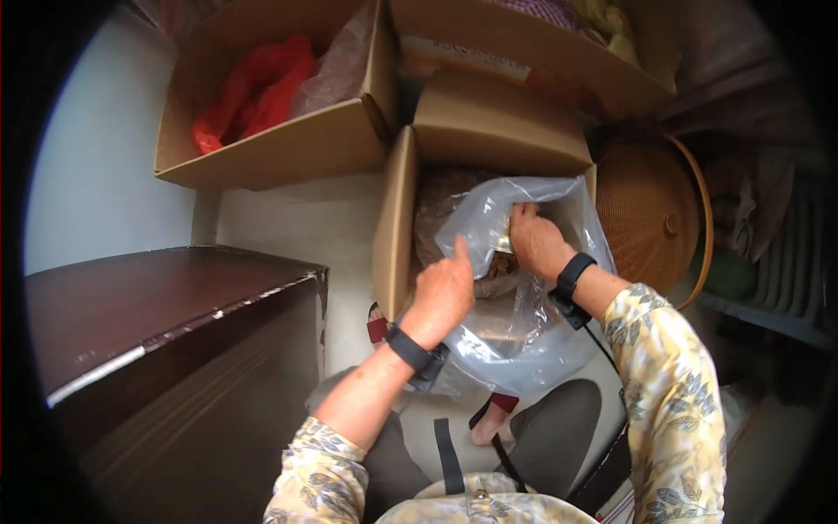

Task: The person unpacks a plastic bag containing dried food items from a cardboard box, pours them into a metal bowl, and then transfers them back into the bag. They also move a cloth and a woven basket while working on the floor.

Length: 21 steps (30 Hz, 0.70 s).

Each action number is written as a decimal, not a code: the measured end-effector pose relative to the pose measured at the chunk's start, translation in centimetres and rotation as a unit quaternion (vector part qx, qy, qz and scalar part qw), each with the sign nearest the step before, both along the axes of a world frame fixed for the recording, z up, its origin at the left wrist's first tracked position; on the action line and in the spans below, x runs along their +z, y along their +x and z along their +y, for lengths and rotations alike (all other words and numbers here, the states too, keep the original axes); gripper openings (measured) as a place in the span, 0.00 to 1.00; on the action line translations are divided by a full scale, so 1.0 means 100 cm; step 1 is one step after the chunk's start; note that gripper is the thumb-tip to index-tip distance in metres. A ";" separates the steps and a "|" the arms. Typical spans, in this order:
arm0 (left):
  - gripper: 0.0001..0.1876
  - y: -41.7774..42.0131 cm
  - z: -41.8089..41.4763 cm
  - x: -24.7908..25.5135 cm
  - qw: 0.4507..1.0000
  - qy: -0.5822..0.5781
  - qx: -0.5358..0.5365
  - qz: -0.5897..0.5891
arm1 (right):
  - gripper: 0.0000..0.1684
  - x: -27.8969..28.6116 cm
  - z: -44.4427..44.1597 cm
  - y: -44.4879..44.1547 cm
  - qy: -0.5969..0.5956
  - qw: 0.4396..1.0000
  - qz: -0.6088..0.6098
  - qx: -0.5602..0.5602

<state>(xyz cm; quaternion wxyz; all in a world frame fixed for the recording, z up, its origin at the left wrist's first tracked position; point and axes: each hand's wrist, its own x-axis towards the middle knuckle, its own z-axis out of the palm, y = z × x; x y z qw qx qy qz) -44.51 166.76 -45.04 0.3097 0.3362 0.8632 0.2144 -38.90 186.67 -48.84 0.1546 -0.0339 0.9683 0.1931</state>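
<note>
An open cardboard box [394, 223] stands before me, lined with a clear plastic bag [524, 367] whose edges spill over its near side. Brown contents [503, 265] show inside, too partly covered to name. My left hand [446, 291] is at the bag's left part, index finger extended against the plastic; whether it pinches the film is hidden. Reaching into the bag's mouth, my right hand [537, 239] has its fingers curled at a small shiny, gold-coloured item [504, 243], mostly hidden by hand and plastic. Both wrists wear black straps.
A second cardboard box [275, 160] with a red plastic bag [281, 85] is at the upper left, another box [524, 39] behind. A woven lidded basket [645, 209] stands right of the middle box. A dark brown ledge [177, 295] with chipped edges juts in at left.
</note>
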 end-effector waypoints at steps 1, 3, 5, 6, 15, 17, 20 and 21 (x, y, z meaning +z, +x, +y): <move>0.30 0.001 0.002 -0.001 0.999 0.028 0.017 -0.027 | 0.21 0.001 0.001 -0.004 0.005 1.000 -0.011 -0.003; 0.24 0.004 0.004 -0.002 0.984 0.136 0.097 -0.059 | 0.22 0.003 0.005 -0.012 0.014 0.999 -0.031 -0.006; 0.18 0.007 0.002 -0.018 0.948 0.206 0.209 -0.121 | 0.20 -0.014 0.013 -0.008 -0.049 0.994 -0.001 -0.093; 0.18 0.009 -0.003 -0.027 0.927 0.243 0.252 -0.136 | 0.20 -0.004 0.004 -0.008 -0.057 0.992 0.000 -0.114; 0.15 0.004 0.027 0.086 0.907 0.255 0.178 -0.285 | 0.22 0.023 0.019 0.022 -0.277 0.890 -0.025 -0.361; 0.17 0.015 0.028 0.071 0.908 0.256 0.194 -0.270 | 0.16 -0.010 0.026 0.026 -0.264 0.920 0.032 -0.289; 0.18 0.003 0.006 0.046 0.906 0.187 0.250 -0.286 | 0.10 -0.020 0.026 -0.008 -0.192 0.947 -0.121 -0.229; 0.16 0.009 -0.001 0.028 0.859 0.181 0.344 -0.333 | 0.10 -0.017 0.020 -0.018 -0.208 0.947 -0.077 -0.232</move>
